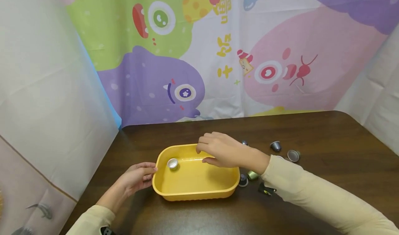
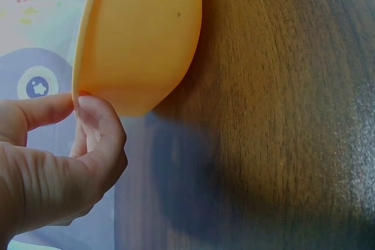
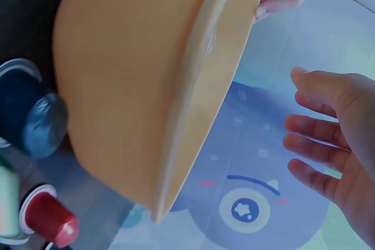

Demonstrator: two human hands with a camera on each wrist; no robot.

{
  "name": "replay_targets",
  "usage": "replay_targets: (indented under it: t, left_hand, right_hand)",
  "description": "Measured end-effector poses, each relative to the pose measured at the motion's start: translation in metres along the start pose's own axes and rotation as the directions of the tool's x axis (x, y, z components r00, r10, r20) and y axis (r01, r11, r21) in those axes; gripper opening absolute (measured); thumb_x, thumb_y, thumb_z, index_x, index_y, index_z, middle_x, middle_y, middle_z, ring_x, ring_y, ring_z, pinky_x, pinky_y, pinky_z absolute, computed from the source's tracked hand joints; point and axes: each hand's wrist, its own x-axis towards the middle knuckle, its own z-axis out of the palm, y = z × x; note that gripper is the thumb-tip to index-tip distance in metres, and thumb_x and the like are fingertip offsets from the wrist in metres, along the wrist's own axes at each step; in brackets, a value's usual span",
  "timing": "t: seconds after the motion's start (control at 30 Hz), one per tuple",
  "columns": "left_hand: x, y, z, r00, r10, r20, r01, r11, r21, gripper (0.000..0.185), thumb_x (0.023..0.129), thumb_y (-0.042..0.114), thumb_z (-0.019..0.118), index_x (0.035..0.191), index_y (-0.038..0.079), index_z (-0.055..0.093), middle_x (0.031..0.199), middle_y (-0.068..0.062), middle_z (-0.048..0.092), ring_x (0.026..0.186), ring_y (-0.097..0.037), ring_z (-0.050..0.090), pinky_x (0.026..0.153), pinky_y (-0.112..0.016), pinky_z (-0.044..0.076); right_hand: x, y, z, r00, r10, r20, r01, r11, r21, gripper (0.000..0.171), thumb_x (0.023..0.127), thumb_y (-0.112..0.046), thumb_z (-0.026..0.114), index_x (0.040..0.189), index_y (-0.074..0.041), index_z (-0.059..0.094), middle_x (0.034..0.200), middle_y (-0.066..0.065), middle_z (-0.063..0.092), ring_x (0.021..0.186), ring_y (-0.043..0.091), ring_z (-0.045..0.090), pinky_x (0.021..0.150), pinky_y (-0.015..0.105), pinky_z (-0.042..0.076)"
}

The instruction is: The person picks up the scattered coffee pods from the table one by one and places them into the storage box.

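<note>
A yellow plastic tub [image 1: 199,194] with rounded corners stands on the dark wooden table. My left hand [image 1: 137,177] pinches its left rim between thumb and fingers, seen closely in the left wrist view. Inside the tub, toward the left end, lies one small silver coffee capsule [image 1: 172,163]. Over the tub's right part hovers my right hand [image 1: 221,150], palm down with fingers loosely bent. The right wrist view shows this hand's thumb and fingers apart, holding nothing. Close to the tub's right end are a dark blue coffee capsule [image 3: 41,118] and a red coffee capsule [image 3: 50,218].
More capsules lie right of the tub, among them a green capsule [image 1: 252,175], a dark capsule [image 1: 275,146] and a grey capsule [image 1: 293,155]. My right forearm [image 1: 299,179] partly covers this group. Behind the table [image 1: 315,127] hangs a cartoon-printed cloth [image 1: 218,99].
</note>
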Motion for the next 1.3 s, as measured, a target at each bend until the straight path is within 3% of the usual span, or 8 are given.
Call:
replay_targets:
  t: [0.73,1.0,1.3]
  left_hand:
    - [-0.001,0.002,0.000,1.000,-0.015,-0.008,0.015,1.000,0.009,0.037,0.095,0.010,0.056,0.125,-0.006,0.044,0.083,0.002,0.061,0.071,-0.007,0.058,0.069,-0.023,0.055]
    - [0.000,0.000,0.000,1.000,-0.017,-0.009,0.017,1.000,0.011,0.037,0.094,0.011,0.056,0.126,-0.006,0.044,0.084,0.003,0.061,0.072,-0.007,0.059,0.070,-0.023,0.055]
    - [-0.001,0.001,0.000,1.000,-0.014,-0.003,0.014,1.000,0.002,0.038,0.094,0.011,0.057,0.126,-0.006,0.045,0.085,0.003,0.062,0.073,-0.007,0.059,0.071,-0.024,0.055]
  right_hand:
    - [-0.066,0.018,-0.003,0.994,0.042,-0.105,-0.039,0.999,0.029,0.030,0.079,-0.027,0.079,0.099,-0.012,0.064,0.092,-0.001,0.064,0.079,0.012,0.051,0.070,0.025,0.045]
    - [-0.087,0.022,-0.001,0.982,0.052,-0.182,-0.047,0.998,0.034,0.030,0.073,-0.023,0.083,0.094,-0.013,0.065,0.086,-0.005,0.060,0.075,0.008,0.046,0.065,0.021,0.041]
    - [-0.113,0.025,0.002,0.977,0.101,-0.187,-0.092,0.994,0.055,0.023,0.092,-0.040,0.062,0.094,-0.017,0.063,0.084,-0.008,0.057,0.076,0.006,0.047,0.067,0.021,0.042]
